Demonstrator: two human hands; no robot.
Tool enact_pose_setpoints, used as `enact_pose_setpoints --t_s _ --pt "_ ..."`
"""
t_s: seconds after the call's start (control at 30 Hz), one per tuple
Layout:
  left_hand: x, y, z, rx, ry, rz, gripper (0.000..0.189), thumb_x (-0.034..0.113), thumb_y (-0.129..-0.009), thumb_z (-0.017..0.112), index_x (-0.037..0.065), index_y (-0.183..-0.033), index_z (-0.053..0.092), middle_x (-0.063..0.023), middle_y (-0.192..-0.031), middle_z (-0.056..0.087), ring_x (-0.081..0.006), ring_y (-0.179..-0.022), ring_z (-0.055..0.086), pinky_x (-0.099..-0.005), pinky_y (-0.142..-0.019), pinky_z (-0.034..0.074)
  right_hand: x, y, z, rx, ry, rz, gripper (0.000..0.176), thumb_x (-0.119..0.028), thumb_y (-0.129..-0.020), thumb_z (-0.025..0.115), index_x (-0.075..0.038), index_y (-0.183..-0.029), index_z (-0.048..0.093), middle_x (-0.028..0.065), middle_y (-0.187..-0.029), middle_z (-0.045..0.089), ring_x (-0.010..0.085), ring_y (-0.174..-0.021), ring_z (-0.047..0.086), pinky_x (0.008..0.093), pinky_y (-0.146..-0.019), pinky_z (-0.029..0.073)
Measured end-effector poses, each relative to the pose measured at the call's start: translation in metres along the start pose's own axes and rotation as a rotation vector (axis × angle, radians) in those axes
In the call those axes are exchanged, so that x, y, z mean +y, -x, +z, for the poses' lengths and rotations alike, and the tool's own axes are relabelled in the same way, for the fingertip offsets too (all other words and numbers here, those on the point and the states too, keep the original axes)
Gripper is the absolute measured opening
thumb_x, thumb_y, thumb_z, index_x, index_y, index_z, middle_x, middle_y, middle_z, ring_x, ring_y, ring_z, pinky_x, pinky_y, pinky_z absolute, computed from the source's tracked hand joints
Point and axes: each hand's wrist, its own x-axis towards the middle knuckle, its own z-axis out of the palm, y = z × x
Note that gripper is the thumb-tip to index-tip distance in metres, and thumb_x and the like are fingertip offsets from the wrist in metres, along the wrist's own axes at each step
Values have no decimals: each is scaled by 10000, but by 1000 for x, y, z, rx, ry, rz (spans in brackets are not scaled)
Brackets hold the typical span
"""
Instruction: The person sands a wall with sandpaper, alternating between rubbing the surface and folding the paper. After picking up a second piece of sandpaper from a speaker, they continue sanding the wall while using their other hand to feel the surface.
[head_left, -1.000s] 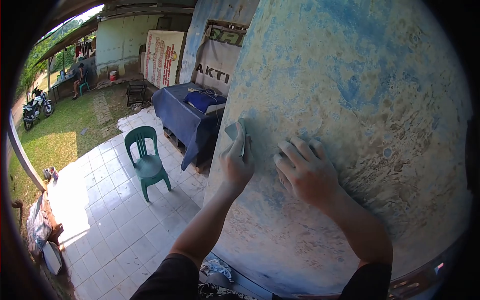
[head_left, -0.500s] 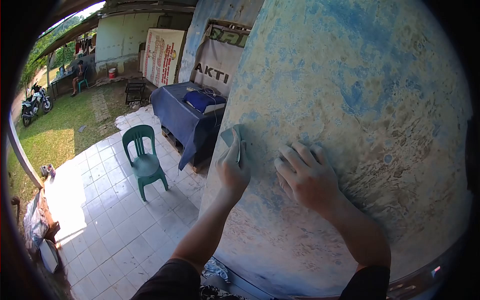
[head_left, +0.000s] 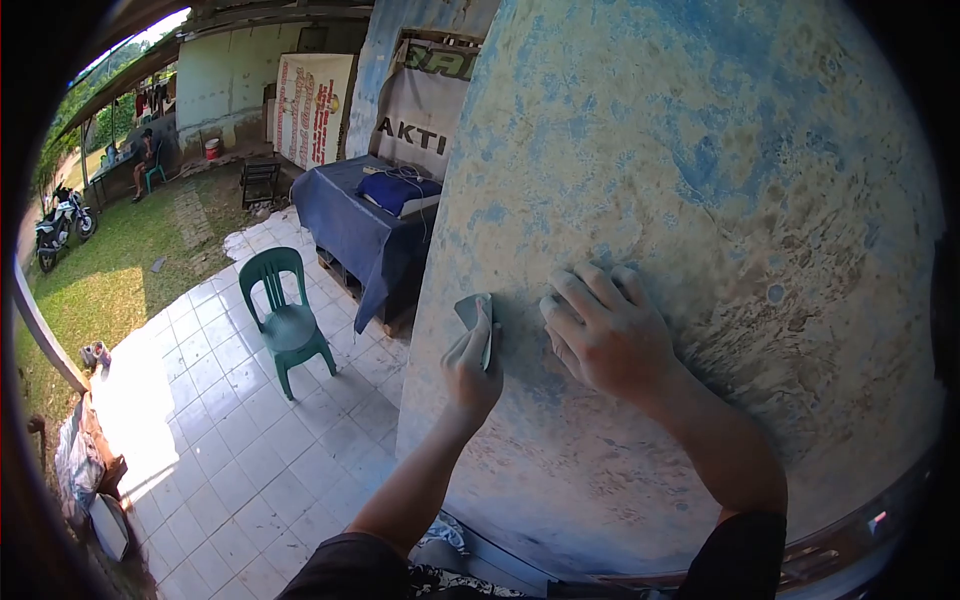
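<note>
My left hand grips a folded grey-green sheet that looks like sandpaper, its upper corner sticking out past the fingertips. That hand is close to the left edge of a wall with patchy, worn blue and cream paint. Further right, my right hand rests on the same wall, palm toward it, fingers apart and slightly bent. Pale dust coats the fingers of both hands. What lies under the right palm is hidden.
A green plastic chair stands on the white tiled floor. Behind it is a table under a dark blue cover. Banners hang at the back. A seated person and a motorcycle are on the grass side.
My left hand has slid down along the wall with the sandpaper. My right hand stays at about the same spot on the wall. The view has tilted slightly.
</note>
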Motion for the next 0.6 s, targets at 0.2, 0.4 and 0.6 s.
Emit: enact_pose_setpoints --t_s 0.2,0.4,0.6 --pt "27 -81 -17 -137 36 -325 513 -2 -958 703 -34 -1458 598 -234 -716 624 -333 -577 633 -335 -593 492 -1 2 -1 -8 35 2 248 -285 -896 733 -130 -1090 733 63 -1329 654 238 -1300 557 481 -1071 412" --pt "4 -7 -1 23 49 39 498 -22 -943 700 -45 -1433 619 -224 -718 628 -346 -597 648 -357 -605 507 -3 2 3 -2 67 42 266 -312 -896 739 -146 -1105 728 49 -1422 626 222 -1449 481 507 -1133 376" --pt "20 -88 -7 -72 30 -315 456 10 -978 685 8 -1431 634 -260 -772 654 -362 -634 678 -370 -601 500 -3 5 -1 -29 68 28 258 -300 -919 720 -139 -1121 722 64 -1482 600 231 -1487 452 525 -1211 330"
